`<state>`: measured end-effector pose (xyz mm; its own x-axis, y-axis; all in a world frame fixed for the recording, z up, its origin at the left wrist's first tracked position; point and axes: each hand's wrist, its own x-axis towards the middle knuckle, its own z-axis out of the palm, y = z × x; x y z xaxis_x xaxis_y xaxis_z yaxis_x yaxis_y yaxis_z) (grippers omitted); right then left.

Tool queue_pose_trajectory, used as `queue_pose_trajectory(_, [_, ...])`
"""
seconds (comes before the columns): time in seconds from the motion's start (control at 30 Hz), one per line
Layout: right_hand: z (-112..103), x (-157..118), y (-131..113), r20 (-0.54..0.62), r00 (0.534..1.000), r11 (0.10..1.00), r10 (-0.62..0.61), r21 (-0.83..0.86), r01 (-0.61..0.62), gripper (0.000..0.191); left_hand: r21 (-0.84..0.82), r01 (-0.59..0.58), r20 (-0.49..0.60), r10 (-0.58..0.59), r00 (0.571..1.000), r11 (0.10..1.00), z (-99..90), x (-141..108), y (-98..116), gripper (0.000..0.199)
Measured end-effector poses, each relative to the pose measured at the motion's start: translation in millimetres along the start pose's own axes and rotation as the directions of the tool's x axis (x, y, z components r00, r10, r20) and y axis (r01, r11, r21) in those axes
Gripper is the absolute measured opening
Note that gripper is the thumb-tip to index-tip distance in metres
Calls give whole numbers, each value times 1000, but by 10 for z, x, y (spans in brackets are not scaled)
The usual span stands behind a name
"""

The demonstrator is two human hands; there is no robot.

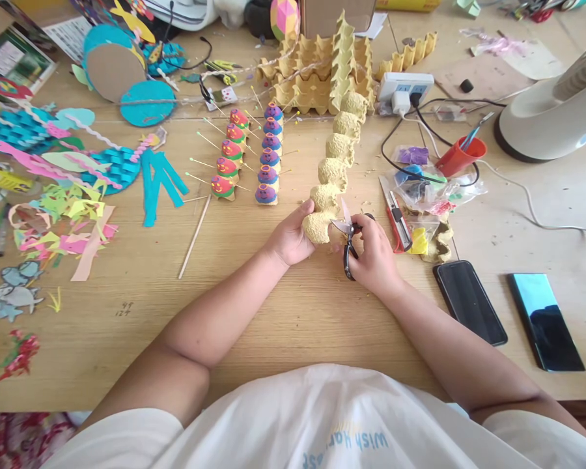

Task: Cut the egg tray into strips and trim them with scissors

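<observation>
A long strip of yellow egg-carton cups runs away from me over the middle of the wooden table. My left hand grips its near end, thumb on top and fingers under the nearest cup. Black-handled scissors are in my right hand, with their blades apart beside the right edge of the near cups. Left of the strip stand two rows of painted carton cups, one red and green, the other purple and blue, with pins sticking out.
Egg trays and a power strip lie at the back. To the right are a red cutter, an orange cup, two phones and a white appliance. Paper scraps and a thin stick lie left.
</observation>
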<state>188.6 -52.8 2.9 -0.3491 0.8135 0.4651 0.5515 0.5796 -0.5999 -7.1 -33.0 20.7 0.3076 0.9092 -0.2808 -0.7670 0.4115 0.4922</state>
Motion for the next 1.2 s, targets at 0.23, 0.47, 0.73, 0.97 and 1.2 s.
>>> queue_pose_trajectory(0.23, [-2,-6,3,-4,1000,997,24,68,-24,45,137,32,30,-36,999,990,-147,19,-40,23])
queue_pose_trajectory(0.47, [-16,-4,-29,-12,1000,996,10,87,-9,45,177,52,85,-68,994,983,-101,-9,-65,30])
queue_pose_trajectory(0.73, [-11,-13,-29,-9,1000,996,-5,89,5,42,178,55,135,-79,988,983,-26,-44,-69,32])
queue_pose_trajectory(0.97, [-4,-14,-36,-24,999,995,-23,95,25,42,165,53,146,-78,986,985,-71,-29,-76,30])
queue_pose_trajectory(1.2, [-18,-27,-50,-19,1000,995,-11,97,13,43,210,33,145,-65,987,977,-32,-36,-70,35])
